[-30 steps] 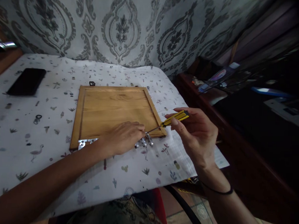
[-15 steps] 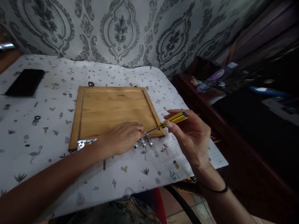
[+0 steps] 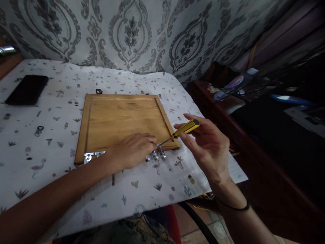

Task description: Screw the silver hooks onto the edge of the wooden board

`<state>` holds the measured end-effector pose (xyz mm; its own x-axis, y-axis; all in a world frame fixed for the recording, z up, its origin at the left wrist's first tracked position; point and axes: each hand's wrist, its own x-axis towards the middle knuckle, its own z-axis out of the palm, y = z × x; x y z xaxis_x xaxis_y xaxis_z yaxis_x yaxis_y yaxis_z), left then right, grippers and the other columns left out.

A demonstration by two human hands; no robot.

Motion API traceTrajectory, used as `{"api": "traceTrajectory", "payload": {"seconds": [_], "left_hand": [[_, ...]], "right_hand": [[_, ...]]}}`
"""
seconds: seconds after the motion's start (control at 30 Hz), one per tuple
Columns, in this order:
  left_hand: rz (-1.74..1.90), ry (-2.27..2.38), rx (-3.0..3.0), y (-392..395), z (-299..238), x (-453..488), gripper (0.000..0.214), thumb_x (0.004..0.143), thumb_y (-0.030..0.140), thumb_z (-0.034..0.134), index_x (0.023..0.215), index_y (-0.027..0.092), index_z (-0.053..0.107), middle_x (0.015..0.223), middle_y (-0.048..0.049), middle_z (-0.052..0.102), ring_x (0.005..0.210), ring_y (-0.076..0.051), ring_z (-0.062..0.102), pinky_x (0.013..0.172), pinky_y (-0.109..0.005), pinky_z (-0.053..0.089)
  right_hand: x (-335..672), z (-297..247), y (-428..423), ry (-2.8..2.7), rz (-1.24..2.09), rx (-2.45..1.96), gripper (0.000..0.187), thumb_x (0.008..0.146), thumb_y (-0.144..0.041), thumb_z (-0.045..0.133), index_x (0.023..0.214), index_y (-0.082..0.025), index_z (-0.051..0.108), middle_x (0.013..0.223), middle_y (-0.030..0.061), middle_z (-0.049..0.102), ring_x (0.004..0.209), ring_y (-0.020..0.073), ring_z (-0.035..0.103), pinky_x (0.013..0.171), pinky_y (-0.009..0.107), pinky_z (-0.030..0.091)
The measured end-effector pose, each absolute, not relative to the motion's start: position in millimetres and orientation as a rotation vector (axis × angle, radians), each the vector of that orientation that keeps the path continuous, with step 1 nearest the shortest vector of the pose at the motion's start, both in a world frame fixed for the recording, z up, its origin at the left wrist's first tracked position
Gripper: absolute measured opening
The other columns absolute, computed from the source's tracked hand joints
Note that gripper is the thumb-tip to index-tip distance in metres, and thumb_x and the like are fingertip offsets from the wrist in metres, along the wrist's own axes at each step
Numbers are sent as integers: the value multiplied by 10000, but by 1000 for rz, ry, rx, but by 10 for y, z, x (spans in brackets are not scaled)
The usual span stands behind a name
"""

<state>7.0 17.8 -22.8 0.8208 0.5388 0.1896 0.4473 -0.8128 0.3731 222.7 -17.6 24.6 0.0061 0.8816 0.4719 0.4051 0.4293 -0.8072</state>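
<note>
A framed wooden panel (image 3: 119, 120) lies flat on a table covered with a patterned white cloth (image 3: 46, 147). My right hand (image 3: 208, 149) pinches a yellow-and-black screwdriver (image 3: 182, 130), its metal tip pointing down-left at a silver hinge (image 3: 155, 155) on the panel's near right corner. My left hand (image 3: 133, 149) rests closed over the panel's near edge, fingertips pressed beside that hinge. A second silver hinge (image 3: 93, 155) sits at the near left corner.
A black phone (image 3: 26, 90) lies at the far left of the cloth. Small dark metal bits, one a ring-shaped piece (image 3: 39, 131), are scattered on it. A dark wooden cabinet (image 3: 231, 109) with clutter stands to the right. Patterned fabric hangs behind.
My right hand and the screwdriver handle have shifted slightly left and up, with the fingers repositioned on the handle. My left hand has stayed on the hinge.
</note>
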Motion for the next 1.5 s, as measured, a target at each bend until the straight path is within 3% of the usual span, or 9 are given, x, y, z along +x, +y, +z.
{"api": "traceTrajectory", "payload": {"seconds": [0.17,0.43,0.6,0.73,0.9,1.03,1.2,1.5], "left_hand": [[402,744,2704,186,-241,71,245,956,2,523,944,173,698,1029,-54,717,1000,-215,656,815,-347,476],[386,727,2674,191,-229,59,277,947,-3,514,1005,181,713,1034,-63,710,1014,-217,649,844,-348,483],[419,705,2651,201,-262,38,244,971,54,524,1048,194,708,1054,-70,699,1024,-210,641,885,-342,495],[418,715,2645,185,-240,43,239,984,69,516,1065,187,708,1052,-73,694,1017,-214,642,896,-353,506],[396,748,2651,172,-226,49,231,990,68,510,1042,179,705,1072,-74,696,1048,-219,642,940,-370,509],[390,752,2658,173,-252,45,224,986,67,521,1051,172,708,1111,-83,701,1070,-232,648,946,-391,522],[401,771,2652,158,-241,55,236,990,57,514,1081,162,705,1158,-89,711,1112,-237,653,976,-402,523],[382,770,2650,168,-227,74,215,990,69,529,1048,159,715,1086,-77,716,1050,-233,657,920,-380,514]], "right_hand": [[2191,248,-176,-1597,591,-1234,350,842,-500,850,1052,-238,752,1041,55,801,901,217,767,827,376,643],[2242,214,-209,-1413,524,-1193,342,866,-496,824,1089,-257,722,988,57,775,957,245,747,932,417,608],[2330,179,-209,-1535,601,-1309,262,955,-481,676,931,-220,663,777,5,665,720,168,627,701,308,525],[2340,136,-187,-1709,639,-1471,263,934,-438,639,816,-204,624,666,-20,566,604,137,499,575,279,397],[2303,23,-108,-1822,793,-1546,328,890,-500,666,780,-191,671,672,3,637,634,153,537,606,286,426],[2279,-57,-42,-1864,886,-1564,258,858,-432,693,775,-188,699,687,13,670,643,150,561,590,275,436],[2255,-84,14,-1867,915,-1588,170,822,-334,684,733,-189,680,658,4,650,617,132,539,576,265,422],[2269,-57,109,-1901,1053,-1512,181,778,-337,688,684,-188,648,629,-9,612,602,125,507,572,264,416]]}}
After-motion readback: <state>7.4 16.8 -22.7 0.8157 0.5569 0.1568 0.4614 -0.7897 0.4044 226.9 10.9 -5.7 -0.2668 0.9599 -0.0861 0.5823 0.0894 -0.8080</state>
